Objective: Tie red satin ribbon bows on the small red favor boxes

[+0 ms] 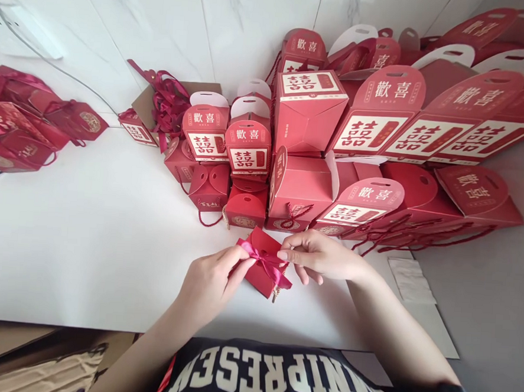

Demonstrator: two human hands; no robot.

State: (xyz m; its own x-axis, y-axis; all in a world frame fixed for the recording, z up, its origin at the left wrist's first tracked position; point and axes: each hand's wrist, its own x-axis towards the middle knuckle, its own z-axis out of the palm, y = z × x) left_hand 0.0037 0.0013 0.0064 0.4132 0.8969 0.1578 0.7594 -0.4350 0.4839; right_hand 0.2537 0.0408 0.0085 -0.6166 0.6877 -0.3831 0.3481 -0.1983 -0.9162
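Observation:
A small red gift box (262,286) sits tilted at an angle on the white table in front of me. A shiny pink-red ribbon (264,260) lies across its top, tied in a bow at the middle. My left hand (215,276) pinches the ribbon's left loop between thumb and forefinger. On the other side, my right hand (318,255) has thumb and forefinger closed on the ribbon near the knot, its other fingers curled loosely below. A tan cord tassel (275,294) hangs by the box's near right edge.
Stacked red gift boxes (375,132) with white panels fill the back right. An open carton (146,103) of dark red ribbons (170,104) stands by the tiled wall. More ribboned red boxes (31,125) lie far left. White tissues (410,279) rest at right.

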